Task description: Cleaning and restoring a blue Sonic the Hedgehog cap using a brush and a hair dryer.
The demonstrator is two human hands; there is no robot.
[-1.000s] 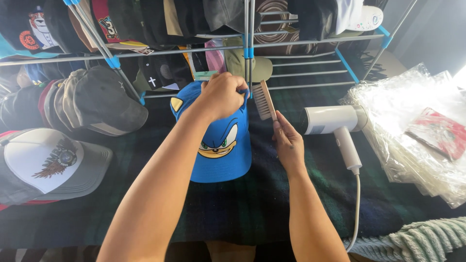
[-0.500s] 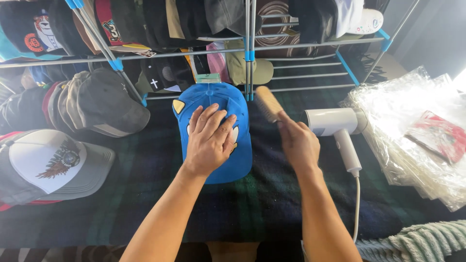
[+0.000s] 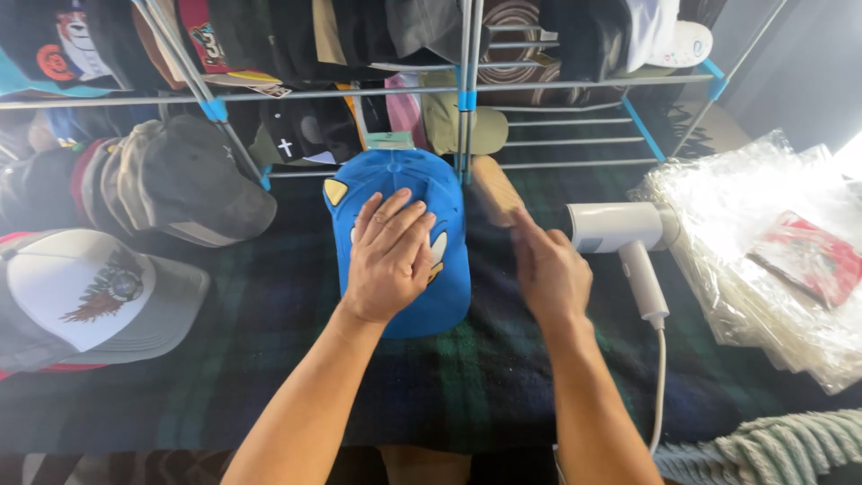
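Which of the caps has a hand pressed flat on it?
The bright blue cap, in the middle on the plaid cloth, under the left hand. The grey and white caps lie untouched.

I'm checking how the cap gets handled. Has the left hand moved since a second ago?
Yes. The left hand has slid down the blue cap, away from the metal rack and toward the brim, where it now lies flat.

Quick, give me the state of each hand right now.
Left hand: open, palm flat on the blue cap.
Right hand: closed on a wooden brush, blurred.
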